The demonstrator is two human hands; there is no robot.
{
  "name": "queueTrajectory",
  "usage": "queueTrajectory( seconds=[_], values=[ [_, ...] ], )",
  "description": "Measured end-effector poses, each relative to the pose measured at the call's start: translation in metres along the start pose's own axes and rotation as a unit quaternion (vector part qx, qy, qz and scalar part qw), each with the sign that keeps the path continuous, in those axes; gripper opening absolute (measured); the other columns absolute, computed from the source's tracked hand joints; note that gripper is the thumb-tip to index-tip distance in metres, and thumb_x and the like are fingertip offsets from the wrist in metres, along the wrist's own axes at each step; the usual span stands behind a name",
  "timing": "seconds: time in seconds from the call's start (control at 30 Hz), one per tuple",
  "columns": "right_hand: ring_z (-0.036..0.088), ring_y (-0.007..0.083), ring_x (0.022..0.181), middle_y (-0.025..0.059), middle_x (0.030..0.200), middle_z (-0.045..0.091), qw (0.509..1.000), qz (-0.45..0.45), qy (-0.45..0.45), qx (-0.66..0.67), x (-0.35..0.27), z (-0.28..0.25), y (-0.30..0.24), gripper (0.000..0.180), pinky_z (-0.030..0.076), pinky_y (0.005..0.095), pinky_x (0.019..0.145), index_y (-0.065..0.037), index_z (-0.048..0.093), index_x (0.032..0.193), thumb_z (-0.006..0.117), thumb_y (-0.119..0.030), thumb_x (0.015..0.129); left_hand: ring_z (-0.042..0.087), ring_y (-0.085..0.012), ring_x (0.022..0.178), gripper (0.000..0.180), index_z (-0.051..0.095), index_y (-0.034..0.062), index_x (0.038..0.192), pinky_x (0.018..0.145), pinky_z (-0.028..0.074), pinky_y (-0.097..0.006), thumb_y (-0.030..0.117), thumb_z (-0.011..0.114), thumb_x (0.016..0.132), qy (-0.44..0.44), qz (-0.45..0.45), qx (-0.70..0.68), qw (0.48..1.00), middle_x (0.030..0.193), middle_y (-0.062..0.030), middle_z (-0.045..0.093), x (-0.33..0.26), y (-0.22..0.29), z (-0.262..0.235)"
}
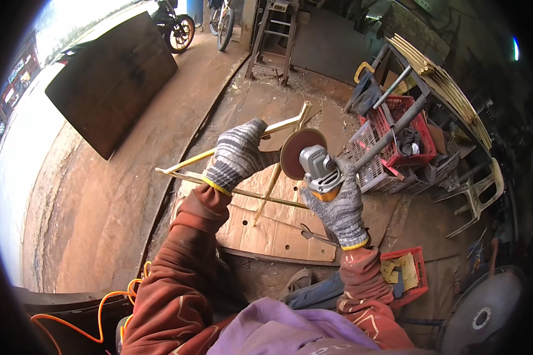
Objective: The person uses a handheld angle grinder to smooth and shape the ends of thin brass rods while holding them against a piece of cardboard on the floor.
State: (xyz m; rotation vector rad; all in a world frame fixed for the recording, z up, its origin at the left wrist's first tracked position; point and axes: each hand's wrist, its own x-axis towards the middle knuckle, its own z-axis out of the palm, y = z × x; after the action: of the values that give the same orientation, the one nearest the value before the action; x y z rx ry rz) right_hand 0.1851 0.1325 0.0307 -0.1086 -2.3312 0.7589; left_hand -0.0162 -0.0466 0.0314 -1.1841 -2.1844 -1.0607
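My left hand (pixel 236 155), in a grey striped knit glove with a yellow cuff, is closed round a brass-coloured metal frame (pixel 193 160) made of thin bars. The frame is held tilted above a cardboard-topped board (pixel 266 228). In my right hand (pixel 342 208), gloved the same way, is an angle grinder (pixel 320 167) with a grey head and an orange body. Its reddish-brown disc (pixel 299 152) faces the frame's bars close by; whether they touch I cannot tell. A pair of dark-handled pliers or a similar tool (pixel 317 235) lies on the board.
Red and grey plastic crates (pixel 405 157) stand at right, beneath a rack of brass-coloured bars (pixel 450 89). Nearer are a red basket (pixel 417 275) and a fan (pixel 482 316). An orange cable (pixel 102 313) curls at lower left. A dark metal sheet (pixel 112 83) and a stepladder (pixel 276 35) stand farther off.
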Motion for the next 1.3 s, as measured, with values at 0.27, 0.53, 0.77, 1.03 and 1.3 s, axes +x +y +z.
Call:
queueTrajectory(
  seconds=[0.27,0.53,0.77,1.03,1.3],
  values=[
    [0.071,0.0307,0.102,0.0147,0.116,0.068,0.999,0.008,0.031,-0.029,0.026,-0.023,-0.01,0.08,0.058,0.0421,0.088,-0.011,0.046,0.134,0.094,-0.032,0.073,0.067,-0.0334,0.065,0.05,0.069,0.006,0.104,0.06,0.054,-0.042,0.041,0.09,0.076,-0.079,-0.079,-0.038,0.993,0.074,-0.013,0.067,0.002,0.015,-0.006],
    [0.071,0.0297,0.101,0.0141,0.115,0.068,0.999,0.004,0.017,-0.042,0.02,-0.024,-0.011,0.079,0.057,0.0432,0.089,-0.01,0.047,0.132,0.094,-0.031,0.073,0.059,-0.0166,0.076,0.031,0.065,0.0005,0.128,0.071,0.052,-0.035,0.022,0.057,0.107,-0.104,-0.078,-0.279,0.951,0.083,-0.0083,0.064,-0.01,0.01,-0.014],
    [0.071,0.0316,0.098,0.0146,0.114,0.067,0.997,-0.019,0.012,-0.079,0.018,-0.027,-0.015,0.08,0.058,0.044,0.085,-0.011,0.046,0.133,0.093,-0.034,0.074,0.057,-0.0132,0.076,0.035,0.065,0.0016,0.133,0.071,0.051,-0.032,0.026,0.056,0.108,-0.128,-0.097,-0.311,0.937,0.084,-0.004,0.064,-0.009,0.013,-0.014],
    [0.071,0.0328,0.1,0.0161,0.116,0.067,0.997,-0.005,0.033,-0.073,0.028,-0.038,-0.014,0.078,0.058,0.0439,0.086,-0.012,0.046,0.133,0.093,-0.031,0.074,0.055,-0.0076,0.077,0.037,0.066,0.0011,0.133,0.068,0.048,-0.026,0.025,0.057,0.107,-0.168,-0.166,-0.409,0.882,0.085,0.0016,0.063,-0.009,0.024,-0.014],
    [0.071,0.0305,0.098,0.0141,0.113,0.068,0.998,0.054,0.002,-0.019,0.027,-0.044,-0.009,0.077,0.058,0.0438,0.088,-0.01,0.048,0.133,0.093,-0.033,0.074,0.059,-0.0084,0.074,0.036,0.066,-0.0005,0.133,0.066,0.048,-0.026,0.02,0.058,0.104,-0.187,-0.203,-0.466,0.841,0.09,-0.0019,0.07,-0.009,0.036,-0.016]
  ],
)
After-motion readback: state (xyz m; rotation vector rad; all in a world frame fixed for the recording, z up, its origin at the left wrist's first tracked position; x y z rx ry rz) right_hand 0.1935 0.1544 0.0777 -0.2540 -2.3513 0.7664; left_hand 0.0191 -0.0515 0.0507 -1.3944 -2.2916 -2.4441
